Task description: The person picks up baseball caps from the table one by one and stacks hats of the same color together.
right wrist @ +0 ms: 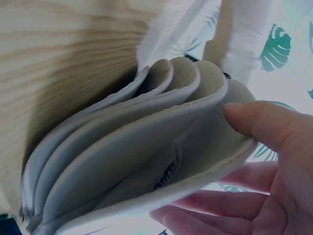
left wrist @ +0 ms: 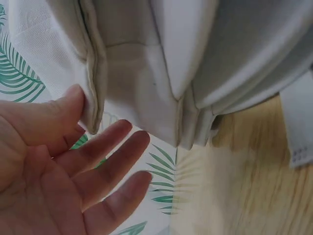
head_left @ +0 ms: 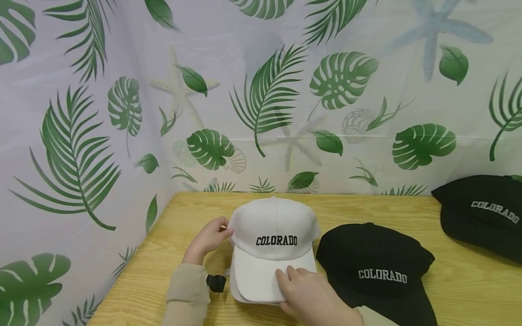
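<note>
A white cap point(head_left: 274, 222) with black COLORADO lettering sits on top of a stack of several nested white caps. My left hand point(head_left: 209, 239) is at its left side, and the left wrist view shows thumb and forefinger pinching the lower edge of the crown, the other fingers spread below. On the right side of the brim, my right hand point(head_left: 311, 292) pinches the edge. In the right wrist view, the thumb reaches into the gap under the top brim point(right wrist: 205, 183), fingers on its outer face. The lower brims point(right wrist: 132, 117) curve one behind another.
Just right of the white stack lies a black COLORADO cap point(head_left: 373, 267). Another black cap point(head_left: 481, 217) is at the far right. They stand on a wooden table point(head_left: 142, 280), with a leaf-patterned cloth point(head_left: 261, 176) along the back and left.
</note>
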`<state>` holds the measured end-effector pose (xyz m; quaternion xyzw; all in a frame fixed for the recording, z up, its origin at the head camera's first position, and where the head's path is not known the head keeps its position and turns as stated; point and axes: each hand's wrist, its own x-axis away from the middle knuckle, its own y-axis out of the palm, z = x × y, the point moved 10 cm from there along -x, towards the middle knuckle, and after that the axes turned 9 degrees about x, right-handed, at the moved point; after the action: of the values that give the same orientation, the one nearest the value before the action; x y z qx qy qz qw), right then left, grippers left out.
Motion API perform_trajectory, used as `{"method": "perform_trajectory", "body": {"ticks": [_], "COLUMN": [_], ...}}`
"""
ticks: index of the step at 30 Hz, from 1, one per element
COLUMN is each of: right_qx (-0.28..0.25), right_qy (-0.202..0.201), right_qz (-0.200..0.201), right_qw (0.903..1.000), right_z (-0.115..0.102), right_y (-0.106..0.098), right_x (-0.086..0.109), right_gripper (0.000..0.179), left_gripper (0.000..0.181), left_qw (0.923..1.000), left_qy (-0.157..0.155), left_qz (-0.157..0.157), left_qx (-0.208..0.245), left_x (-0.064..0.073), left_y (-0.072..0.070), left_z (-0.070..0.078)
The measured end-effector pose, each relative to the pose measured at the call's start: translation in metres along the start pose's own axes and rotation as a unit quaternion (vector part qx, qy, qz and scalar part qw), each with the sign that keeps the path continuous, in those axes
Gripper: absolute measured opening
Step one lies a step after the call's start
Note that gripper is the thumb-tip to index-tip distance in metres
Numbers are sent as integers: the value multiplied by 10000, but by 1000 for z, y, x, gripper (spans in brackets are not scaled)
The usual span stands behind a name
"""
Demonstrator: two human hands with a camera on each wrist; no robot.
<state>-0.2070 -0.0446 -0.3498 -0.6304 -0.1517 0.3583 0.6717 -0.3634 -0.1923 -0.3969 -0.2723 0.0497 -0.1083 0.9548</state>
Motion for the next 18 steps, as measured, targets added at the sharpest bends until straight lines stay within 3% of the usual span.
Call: {"method": "perform_trajectory", "body": {"ticks": [4,9,18], "right_qx": [16,218,563], "right_qy": [-259,-473,-502], "right_qz": [-141,14,100], "right_qw": [9996,9986,9971], "right_z": [-5,-9,-14], "right_y": [4,4,10], "right_x": [-2,-1,-1], "right_gripper": [34,33,37], "left_gripper": [5,5,8], "left_qw": [9997,9994,9994], "left_qy": [-57,-81,28], "left_qz": [-166,-207,-275], "left_qx": [-170,-250,-202], "left_x": [-1,-2,-4], "left_y": [4,6,7], "left_z": [-3,-6,-9]}}
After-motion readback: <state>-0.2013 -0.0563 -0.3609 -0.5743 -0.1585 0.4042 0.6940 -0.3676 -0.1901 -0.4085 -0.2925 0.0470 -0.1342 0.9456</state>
